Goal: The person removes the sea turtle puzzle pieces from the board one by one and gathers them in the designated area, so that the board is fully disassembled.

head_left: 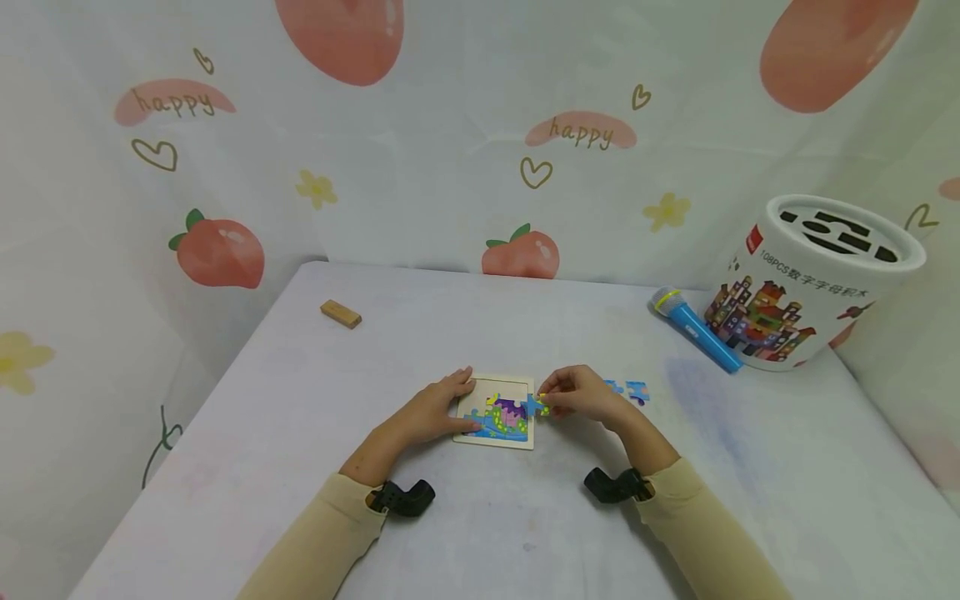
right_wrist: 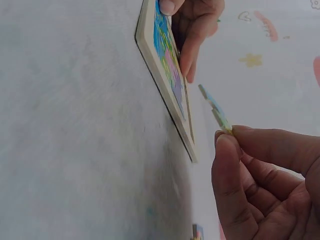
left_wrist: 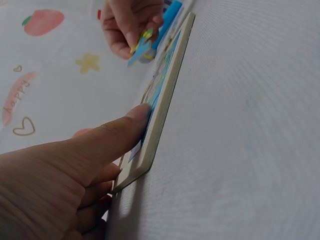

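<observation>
A square wooden puzzle tray (head_left: 492, 446) lies on the table, its lower part filled with blue, purple and green pieces. My left hand (head_left: 431, 410) holds the tray's left side, thumb resting on the filled pieces and fingers along the outer edge, as the left wrist view (left_wrist: 65, 175) also shows. My right hand (head_left: 588, 395) pinches a blue and yellow-green puzzle piece (head_left: 537, 406) between thumb and fingertips over the tray's right edge. In the right wrist view that piece (right_wrist: 216, 109) is tilted and held above the tray (right_wrist: 160, 75), apart from it.
Loose puzzle pieces (head_left: 637, 391) lie right of my right hand. A blue toy microphone (head_left: 701, 332) rests by a large white bucket (head_left: 802, 283) at the back right. A small wooden block (head_left: 341, 314) lies at the back left. A patterned cloth hangs behind.
</observation>
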`<action>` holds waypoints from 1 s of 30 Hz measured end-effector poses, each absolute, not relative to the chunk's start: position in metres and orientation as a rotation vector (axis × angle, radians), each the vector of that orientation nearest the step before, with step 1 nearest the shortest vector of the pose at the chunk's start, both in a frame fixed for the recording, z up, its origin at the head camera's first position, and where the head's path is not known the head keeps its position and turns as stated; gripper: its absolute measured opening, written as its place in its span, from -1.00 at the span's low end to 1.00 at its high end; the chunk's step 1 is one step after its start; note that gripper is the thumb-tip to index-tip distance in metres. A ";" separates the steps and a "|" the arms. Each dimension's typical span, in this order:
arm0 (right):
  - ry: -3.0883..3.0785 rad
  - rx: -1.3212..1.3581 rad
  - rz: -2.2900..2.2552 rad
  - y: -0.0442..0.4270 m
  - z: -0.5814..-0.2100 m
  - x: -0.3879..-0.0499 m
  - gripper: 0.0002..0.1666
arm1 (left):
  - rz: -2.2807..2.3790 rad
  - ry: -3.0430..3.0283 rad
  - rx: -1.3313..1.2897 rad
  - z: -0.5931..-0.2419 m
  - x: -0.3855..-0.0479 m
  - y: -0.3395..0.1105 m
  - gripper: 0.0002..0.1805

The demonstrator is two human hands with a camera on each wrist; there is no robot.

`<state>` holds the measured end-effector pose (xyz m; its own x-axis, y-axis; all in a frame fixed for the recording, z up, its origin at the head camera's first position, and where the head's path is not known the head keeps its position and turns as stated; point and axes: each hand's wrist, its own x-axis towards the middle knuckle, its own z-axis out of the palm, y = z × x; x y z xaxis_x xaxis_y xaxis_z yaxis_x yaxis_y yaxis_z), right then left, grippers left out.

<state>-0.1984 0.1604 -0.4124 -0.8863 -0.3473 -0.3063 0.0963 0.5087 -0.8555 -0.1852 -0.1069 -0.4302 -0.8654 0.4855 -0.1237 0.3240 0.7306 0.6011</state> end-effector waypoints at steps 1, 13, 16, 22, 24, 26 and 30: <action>2.306 -0.202 -1.355 0.163 -0.412 -0.197 -0.77 | 0.850 2.661 0.639 -0.431 -0.185 -0.107 -0.16; 2.348 -0.189 -1.383 0.188 -0.412 -0.184 -0.75 | 0.870 2.663 0.644 -0.430 -0.185 -0.107 -0.16; 2.355 -0.144 -1.402 0.192 -0.412 -0.181 -0.76 | 0.873 2.662 0.644 -0.430 -0.185 -0.107 -0.16; 2.378 -0.118 -1.420 0.201 -0.413 -0.176 -0.74 | 0.866 2.671 0.641 -0.431 -0.185 -0.107 -0.16; 2.381 -0.117 -1.423 0.205 -0.414 -0.174 -0.72 | 0.869 2.672 0.645 -0.430 -0.184 -0.107 -0.16; 2.375 -0.097 -1.433 0.208 -0.415 -0.172 -0.73 | 0.869 2.670 0.647 -0.429 -0.184 -0.107 -0.15; 2.357 -0.115 -1.464 0.210 -0.416 -0.168 -0.74 | 0.867 2.665 0.634 -0.428 -0.183 -0.108 -0.16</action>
<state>-0.1682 0.2101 -0.4164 -0.9309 -0.2559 -0.2606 0.1203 0.4589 -0.8803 -0.1831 -0.1076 -0.4278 -0.8685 0.4821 -0.1151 0.3222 0.7257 0.6080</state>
